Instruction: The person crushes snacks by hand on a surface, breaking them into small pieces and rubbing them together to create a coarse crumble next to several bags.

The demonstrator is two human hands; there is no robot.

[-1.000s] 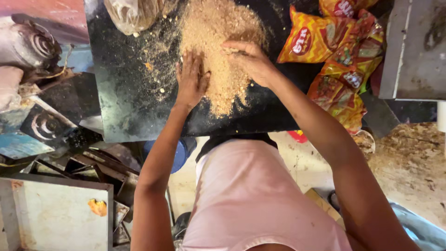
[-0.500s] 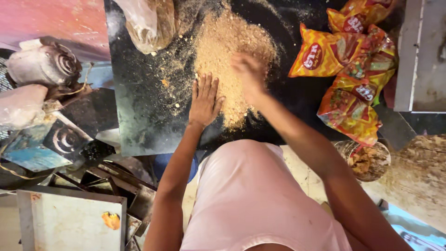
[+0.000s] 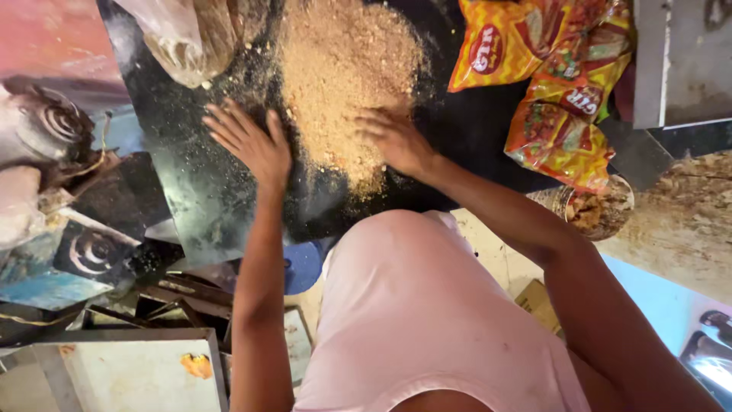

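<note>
A heap of tan, crumbly powder lies on a dark slab. My left hand rests flat on the slab at the heap's left edge, fingers spread, holding nothing. Flat too, my right hand presses on the heap's lower right side with its fingers in the powder. Loose crumbs are scattered over the slab around both hands.
A clear plastic bag of brown material lies at the slab's top left. Orange and yellow snack packets are piled at the right, above a round bowl. Metal plates and clutter fill the left; a pale board lies bottom left.
My left hand has slid left and outward from the heap onto the bare slab. My right hand stays on the powder. The view has drawn closer.
</note>
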